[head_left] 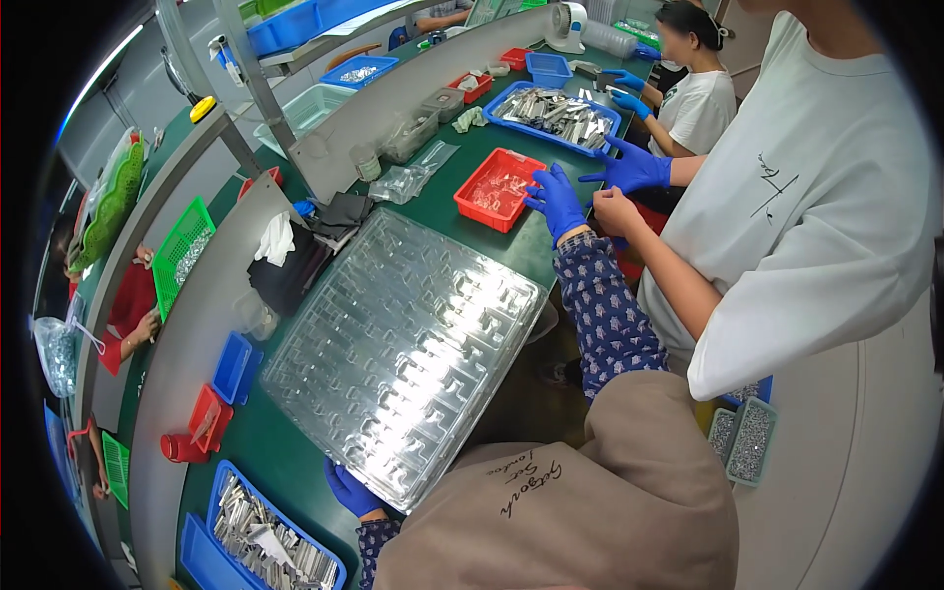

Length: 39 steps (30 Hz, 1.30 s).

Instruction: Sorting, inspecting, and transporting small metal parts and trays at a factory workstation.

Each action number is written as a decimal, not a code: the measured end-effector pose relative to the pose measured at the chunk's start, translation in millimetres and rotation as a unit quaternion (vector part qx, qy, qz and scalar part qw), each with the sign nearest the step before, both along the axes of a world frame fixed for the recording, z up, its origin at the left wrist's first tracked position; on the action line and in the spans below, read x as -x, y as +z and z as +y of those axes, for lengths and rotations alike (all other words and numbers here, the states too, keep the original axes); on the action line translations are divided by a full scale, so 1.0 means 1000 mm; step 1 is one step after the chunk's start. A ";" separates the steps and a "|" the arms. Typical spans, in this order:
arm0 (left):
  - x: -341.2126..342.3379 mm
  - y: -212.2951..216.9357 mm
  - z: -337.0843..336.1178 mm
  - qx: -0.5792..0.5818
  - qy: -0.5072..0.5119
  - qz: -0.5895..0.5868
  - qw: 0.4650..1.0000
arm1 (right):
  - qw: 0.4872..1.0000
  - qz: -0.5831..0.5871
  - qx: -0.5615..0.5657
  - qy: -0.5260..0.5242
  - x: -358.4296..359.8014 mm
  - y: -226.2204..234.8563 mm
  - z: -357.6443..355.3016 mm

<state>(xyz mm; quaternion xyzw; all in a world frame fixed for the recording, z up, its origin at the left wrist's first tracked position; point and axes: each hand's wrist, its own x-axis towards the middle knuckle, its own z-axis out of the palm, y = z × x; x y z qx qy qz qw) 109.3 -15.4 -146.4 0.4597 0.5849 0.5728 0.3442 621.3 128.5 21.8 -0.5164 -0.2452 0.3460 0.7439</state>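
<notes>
A large clear plastic tray (398, 344) with rows of moulded pockets lies tilted across the green table, its near side reaching toward my body. At its near left corner, my left hand (352, 490) in a blue glove grips the edge, part of the hand hidden under the plastic. My right hand (558, 204), also blue-gloved, is raised off the tray with fingers apart. Just left of it stands a red bin (499, 189) with small clear pieces inside. Close by on the right are a co-worker's blue-gloved hand (639, 165) and bare hand (615, 210).
A blue tray of metal strips (554, 118) stands beyond the red bin. Another blue bin of metal pieces (275, 536) sits at the lower left. A black cloth bundle (285, 270) and plastic bag (413, 175) line the partition. The co-worker (796, 206) stands close on the right.
</notes>
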 end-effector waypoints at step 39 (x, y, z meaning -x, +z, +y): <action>-0.001 0.014 -0.009 0.004 -0.052 -0.065 0.997 | 0.967 -0.233 0.073 0.068 0.097 -0.089 -0.115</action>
